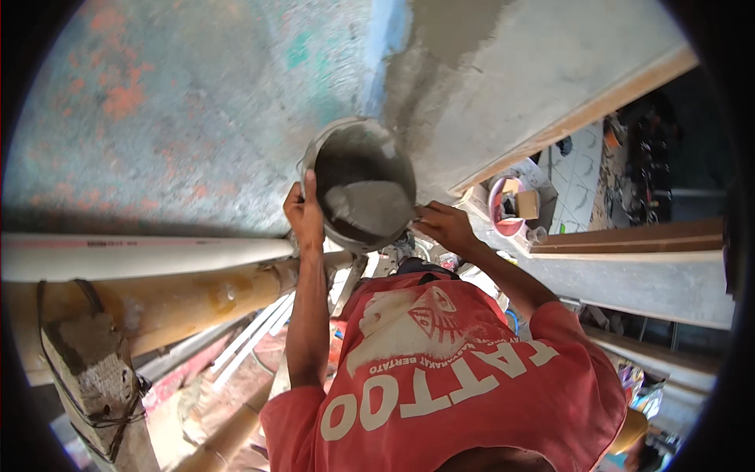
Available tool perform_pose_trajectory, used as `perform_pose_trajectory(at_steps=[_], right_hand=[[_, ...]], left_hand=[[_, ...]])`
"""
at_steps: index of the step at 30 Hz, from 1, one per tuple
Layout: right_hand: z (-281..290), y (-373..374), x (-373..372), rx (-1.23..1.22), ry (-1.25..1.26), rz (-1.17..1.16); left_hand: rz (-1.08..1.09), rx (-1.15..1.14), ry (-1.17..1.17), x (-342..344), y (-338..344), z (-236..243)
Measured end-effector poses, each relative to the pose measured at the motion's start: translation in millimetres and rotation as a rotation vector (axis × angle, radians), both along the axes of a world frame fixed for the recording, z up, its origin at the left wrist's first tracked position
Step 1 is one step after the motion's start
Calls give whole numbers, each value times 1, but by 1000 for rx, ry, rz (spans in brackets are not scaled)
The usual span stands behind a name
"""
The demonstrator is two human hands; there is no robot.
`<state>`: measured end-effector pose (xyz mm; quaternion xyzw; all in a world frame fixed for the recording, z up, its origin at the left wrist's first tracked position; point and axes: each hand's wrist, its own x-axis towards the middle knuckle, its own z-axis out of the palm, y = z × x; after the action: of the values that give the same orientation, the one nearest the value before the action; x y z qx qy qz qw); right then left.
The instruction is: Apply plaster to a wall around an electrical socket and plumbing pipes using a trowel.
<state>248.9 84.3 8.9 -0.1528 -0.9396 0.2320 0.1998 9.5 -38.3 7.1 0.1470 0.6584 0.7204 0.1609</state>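
Observation:
My left hand [307,208] is closed on the left rim of a round grey bucket [330,141], its thumb along the outside. My right hand [444,224] grips the bucket at its right side, near the rim. Wet grey mix [362,204] lies inside, with a smooth lighter mass over a darker hollow. Just beyond the bucket is a mottled wall surface [173,118] in blue-grey with orange and green flecks, meeting a band of darker grey plaster [440,31] and a pale panel to the right.
A white pipe [141,258] and bamboo pole [197,307] cross at left, beside a wire-bound wooden post [86,370]. A ledge edge [582,118] runs at upper right. Lower down stand a pink-rimmed bucket [497,216] with things inside, a brown beam [629,238] and scattered clutter.

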Motion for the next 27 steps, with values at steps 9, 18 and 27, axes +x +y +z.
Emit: perform_pose_trajectory(at_steps=[9, 18, 27], right_hand=[[-18, 30, 14, -368, 105, -381], [-40, 171, -4, -592, -38, -458], [8, 200, -4, -790, -249, -530]], left_hand=[[91, 86, -222, 1, 1, 7], [94, 2, -146, -1, 1, 3], [129, 34, -232, -4, -5, -1]])
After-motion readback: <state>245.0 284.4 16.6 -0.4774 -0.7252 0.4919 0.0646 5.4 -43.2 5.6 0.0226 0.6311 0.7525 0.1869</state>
